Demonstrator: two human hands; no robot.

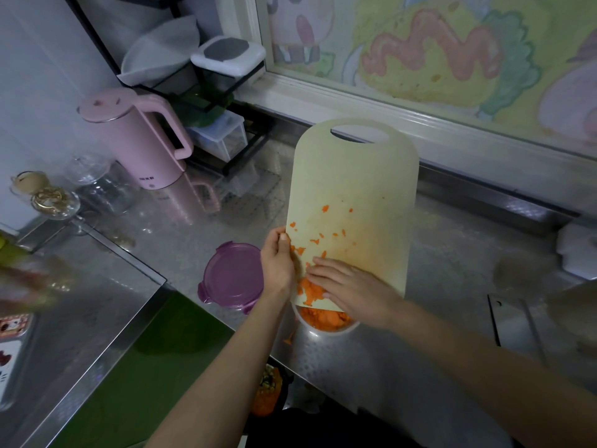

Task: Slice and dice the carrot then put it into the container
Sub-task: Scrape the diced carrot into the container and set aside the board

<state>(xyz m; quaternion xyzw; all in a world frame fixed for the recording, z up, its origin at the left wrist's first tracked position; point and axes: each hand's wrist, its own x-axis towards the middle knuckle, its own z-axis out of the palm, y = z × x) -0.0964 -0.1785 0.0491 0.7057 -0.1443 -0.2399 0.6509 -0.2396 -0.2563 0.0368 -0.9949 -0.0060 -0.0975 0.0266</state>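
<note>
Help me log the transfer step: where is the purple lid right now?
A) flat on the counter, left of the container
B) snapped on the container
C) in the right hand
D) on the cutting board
A: the purple lid lies flat on the counter left of the open container, which holds diced carrot.

Board (pixel 352 189) seemingly blocks container (pixel 323 332) mouth; lid (pixel 233 276) beside.

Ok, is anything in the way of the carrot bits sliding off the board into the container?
Nothing visible. The container sits open right under the lower edge of the tilted cutting board. Its purple lid lies apart on the counter to the left. The right hand lies flat on the board against the diced carrot.
</note>
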